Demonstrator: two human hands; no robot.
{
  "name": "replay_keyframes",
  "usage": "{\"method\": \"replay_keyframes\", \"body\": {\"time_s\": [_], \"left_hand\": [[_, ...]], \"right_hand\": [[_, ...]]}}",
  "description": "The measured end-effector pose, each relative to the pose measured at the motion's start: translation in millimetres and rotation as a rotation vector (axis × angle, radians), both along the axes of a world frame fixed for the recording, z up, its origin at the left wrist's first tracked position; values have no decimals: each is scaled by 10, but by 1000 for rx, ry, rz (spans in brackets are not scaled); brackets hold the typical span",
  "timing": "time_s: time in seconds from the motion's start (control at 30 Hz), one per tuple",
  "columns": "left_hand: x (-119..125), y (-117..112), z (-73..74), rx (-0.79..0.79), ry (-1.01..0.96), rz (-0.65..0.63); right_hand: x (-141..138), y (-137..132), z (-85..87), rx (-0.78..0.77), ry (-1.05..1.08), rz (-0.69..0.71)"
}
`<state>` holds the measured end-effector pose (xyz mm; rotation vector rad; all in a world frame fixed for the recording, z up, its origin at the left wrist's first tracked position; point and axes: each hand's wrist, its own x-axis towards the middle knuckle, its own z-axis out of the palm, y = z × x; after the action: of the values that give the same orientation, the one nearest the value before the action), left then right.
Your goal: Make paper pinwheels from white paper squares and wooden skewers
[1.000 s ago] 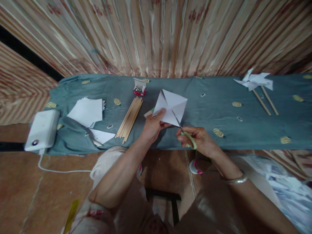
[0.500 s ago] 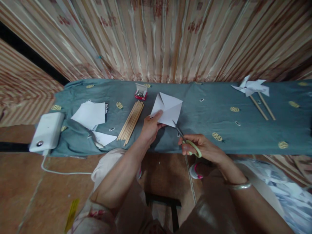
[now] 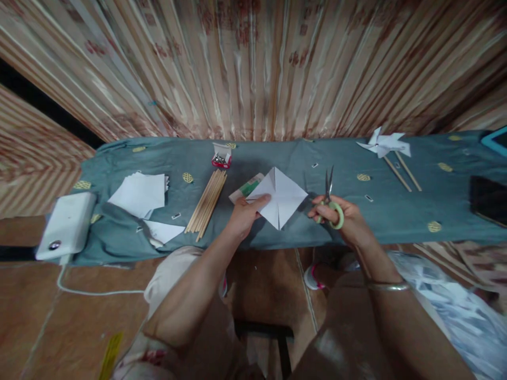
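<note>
My left hand pinches a white paper square at its left corner, thumb on top. Slits run inward from the square's top and bottom corners, and it is turned like a diamond. Green-handled scissors are in my right hand, just right of the paper, with the blades pointing up and slightly parted. Partly under the paper lies a flat green and pale item, whose kind I cannot make out. Left of my left hand is a bundle of wooden sticks.
A small red box of metal pins stands behind the sticks. Farther left are stacked paper squares, a paper scrap and a white power bank with a cable. Paper pinwheels and a dark phone-like object lie right.
The paper has turned into a diamond position and shows a slit at its bottom corner. The scissors have moved away to the right and now point up. The view has shifted slightly right.
</note>
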<state>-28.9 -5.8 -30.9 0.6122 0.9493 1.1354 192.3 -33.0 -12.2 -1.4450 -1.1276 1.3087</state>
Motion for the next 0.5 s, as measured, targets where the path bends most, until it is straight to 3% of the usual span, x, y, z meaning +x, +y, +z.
{"method": "replay_keyframes", "body": {"time_s": [0.3,0.5], "left_hand": [[52,-91,-4,63,184,-203],[80,-107,-27,29,124,-225]], "right_hand": [[-80,-5,-19,49,-3,33],[-128,-47,-11,-20,43,50]]}}
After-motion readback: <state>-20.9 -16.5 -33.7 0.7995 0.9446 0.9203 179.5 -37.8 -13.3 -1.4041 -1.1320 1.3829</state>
